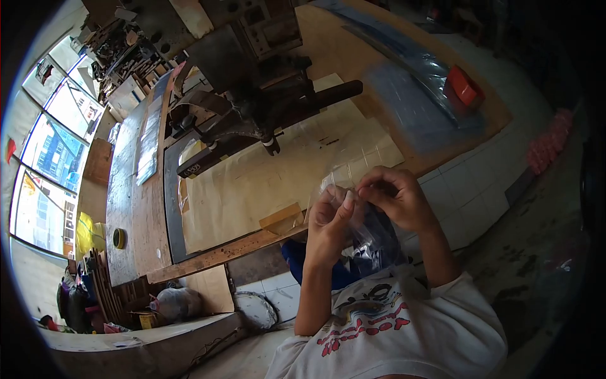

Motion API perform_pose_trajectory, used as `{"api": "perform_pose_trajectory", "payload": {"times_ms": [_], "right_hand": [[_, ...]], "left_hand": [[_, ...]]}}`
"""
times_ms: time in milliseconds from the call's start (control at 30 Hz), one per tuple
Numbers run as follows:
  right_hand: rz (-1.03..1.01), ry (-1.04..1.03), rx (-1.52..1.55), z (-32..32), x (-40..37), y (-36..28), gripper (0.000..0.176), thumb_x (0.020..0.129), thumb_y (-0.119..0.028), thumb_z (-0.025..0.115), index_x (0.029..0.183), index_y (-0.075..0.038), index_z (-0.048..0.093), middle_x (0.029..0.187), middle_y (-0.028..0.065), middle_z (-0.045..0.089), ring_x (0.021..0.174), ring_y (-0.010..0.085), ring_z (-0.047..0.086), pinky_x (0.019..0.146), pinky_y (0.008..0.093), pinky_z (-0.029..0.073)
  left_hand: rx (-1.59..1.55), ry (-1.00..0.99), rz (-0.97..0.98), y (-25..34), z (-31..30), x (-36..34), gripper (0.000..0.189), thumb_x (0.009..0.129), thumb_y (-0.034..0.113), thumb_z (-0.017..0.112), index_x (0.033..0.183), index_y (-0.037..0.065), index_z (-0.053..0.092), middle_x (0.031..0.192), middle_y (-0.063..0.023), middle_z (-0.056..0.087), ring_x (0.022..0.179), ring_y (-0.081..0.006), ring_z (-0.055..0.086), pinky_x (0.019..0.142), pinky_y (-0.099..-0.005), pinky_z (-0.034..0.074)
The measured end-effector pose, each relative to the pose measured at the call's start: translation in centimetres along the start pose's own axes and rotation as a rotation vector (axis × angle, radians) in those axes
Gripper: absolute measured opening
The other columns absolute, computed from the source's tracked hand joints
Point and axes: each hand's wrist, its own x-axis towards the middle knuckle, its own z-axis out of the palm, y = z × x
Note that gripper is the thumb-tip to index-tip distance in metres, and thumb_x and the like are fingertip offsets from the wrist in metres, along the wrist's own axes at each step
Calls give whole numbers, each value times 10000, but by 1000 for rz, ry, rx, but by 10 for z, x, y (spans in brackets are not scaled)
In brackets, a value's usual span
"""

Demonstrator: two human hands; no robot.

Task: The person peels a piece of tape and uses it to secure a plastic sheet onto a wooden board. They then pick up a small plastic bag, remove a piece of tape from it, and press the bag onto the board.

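Both hands are raised close together in front of the chest, over the near edge of the work surface. My left hand (332, 218) pinches a clear plastic sheet (361, 235) between thumb and fingers. Right beside it, my right hand (394, 197) grips the same plastic with curled fingertips. The transparent film hangs below and between the hands, and part of it shows above them. Behind the hands lies a pale sheet (252, 196) on the work surface, under a dark machine arm (271, 129).
A red object (464, 87) rests on plastic sheets (410, 95) at the back right. A tape roll (119, 238) stands on the wooden table (136, 221) at left. Brown tape (281, 219) lies at the near edge. A pink bundle (549, 142) is at far right.
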Motion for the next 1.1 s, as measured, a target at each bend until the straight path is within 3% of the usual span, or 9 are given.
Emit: {"api": "perform_pose_trajectory", "payload": {"times_ms": [200,300,533,733,800,867,967,1067,1100], "right_hand": [[56,-40,22,-4,-6,6,171,972,-162,700,1033,-3,691,895,43,714,855,90,671,770,248,540],[19,-97,-56,0,-9,9,106,954,-114,716,996,-21,685,835,22,697,748,74,642,673,238,521],[-29,-163,-184,5,-16,35,106,942,-94,725,969,-6,672,876,55,697,772,102,667,670,267,551],[102,-299,254,19,-36,22,159,965,-148,707,978,3,658,815,51,691,739,106,655,668,273,527],[58,-387,237,20,-41,21,178,968,-176,704,970,-7,650,797,40,667,741,115,656,678,281,523],[161,-462,160,19,-42,5,194,985,-202,684,960,-13,646,789,40,653,740,116,654,681,283,522],[176,-443,452,12,-40,14,247,1020,-229,622,932,2,633,807,65,642,746,155,660,683,314,536],[95,-399,375,8,-35,9,220,1017,-199,617,977,17,624,845,73,643,756,177,665,692,328,548],[110,-345,384,9,-35,6,211,1017,-193,617,984,15,628,841,70,644,754,175,664,692,325,548]], "left_hand": [[271,-64,-136,13,-11,-8,187,969,200,697,1024,27,654,829,27,614,753,-69,552,683,-215,402],[284,-18,-62,-3,-28,-14,195,957,205,718,1018,25,673,833,30,617,756,-55,538,668,-213,399],[503,104,18,-11,-28,-34,238,994,214,678,1056,-15,682,899,1,654,825,-70,562,735,-230,448],[-32,-165,-31,-18,-43,-55,193,1021,130,597,1053,-49,661,984,-127,697,906,-203,654,856,-323,506],[-130,-219,-91,-12,-39,-65,200,1017,142,604,1035,-49,659,990,-142,698,907,-229,663,867,-338,510],[-141,-269,-108,-6,-38,-71,236,1019,177,597,1010,-52,656,907,-128,652,860,-221,605,789,-355,470],[-289,-502,-55,-4,-39,-76,305,1042,200,546,875,-47,611,832,-96,558,800,-209,504,720,-358,382],[-179,-345,9,1,-34,-69,297,1045,182,537,840,-30,571,837,-100,563,798,-215,517,731,-360,392],[-1,-269,11,6,-39,-61,216,1043,143,529,941,-32,604,836,-105,574,797,-223,527,740,-367,410]]}}
